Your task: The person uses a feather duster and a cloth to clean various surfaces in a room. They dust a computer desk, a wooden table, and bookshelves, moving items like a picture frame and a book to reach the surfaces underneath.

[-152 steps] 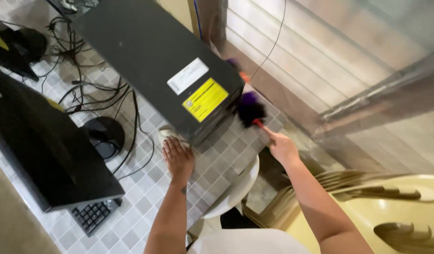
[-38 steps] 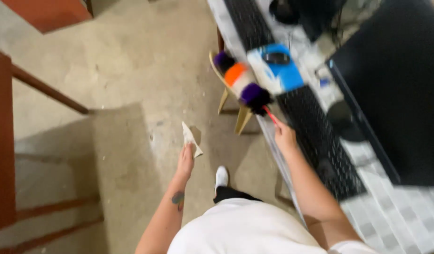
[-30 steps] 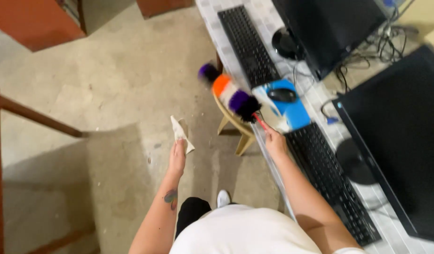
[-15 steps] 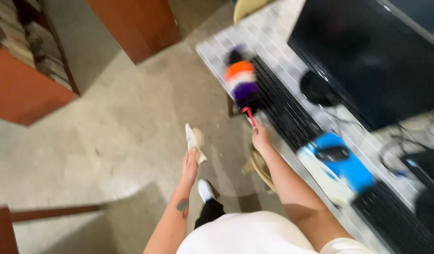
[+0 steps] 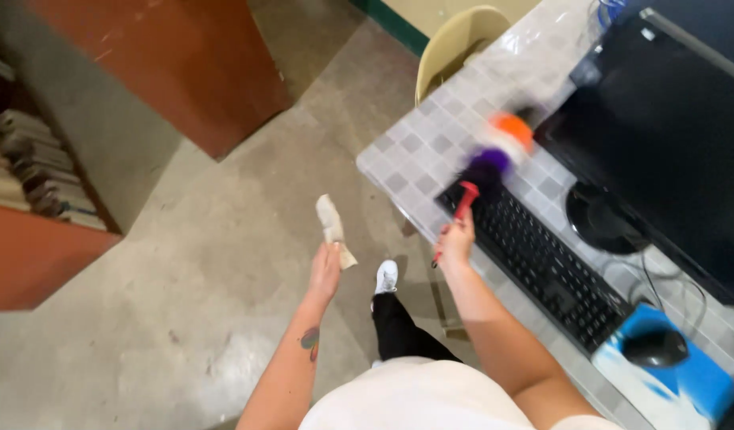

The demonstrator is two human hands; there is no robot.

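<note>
My right hand (image 5: 456, 239) grips the red handle of a fluffy duster (image 5: 494, 155) with purple, white and orange bands. The duster head lies over the far end of a black keyboard (image 5: 542, 263) on the tiled desk (image 5: 431, 151). My left hand (image 5: 326, 267) hangs over the concrete floor and holds a crumpled pale cloth (image 5: 333, 229). A black monitor (image 5: 661, 135) stands behind the keyboard on its round base (image 5: 602, 219).
A black mouse (image 5: 657, 348) rests on a blue mouse pad (image 5: 685, 370) at the lower right. A beige chair back (image 5: 462, 36) shows beyond the desk's end. A red-brown cabinet (image 5: 176, 64) and a bookshelf (image 5: 25, 175) line the left side. My white shoe (image 5: 386, 276) is on the floor.
The view has swung along the desk. My right hand has carried the duster from the mouse pad area up to the keyboard's far end. My left hand keeps holding the cloth.
</note>
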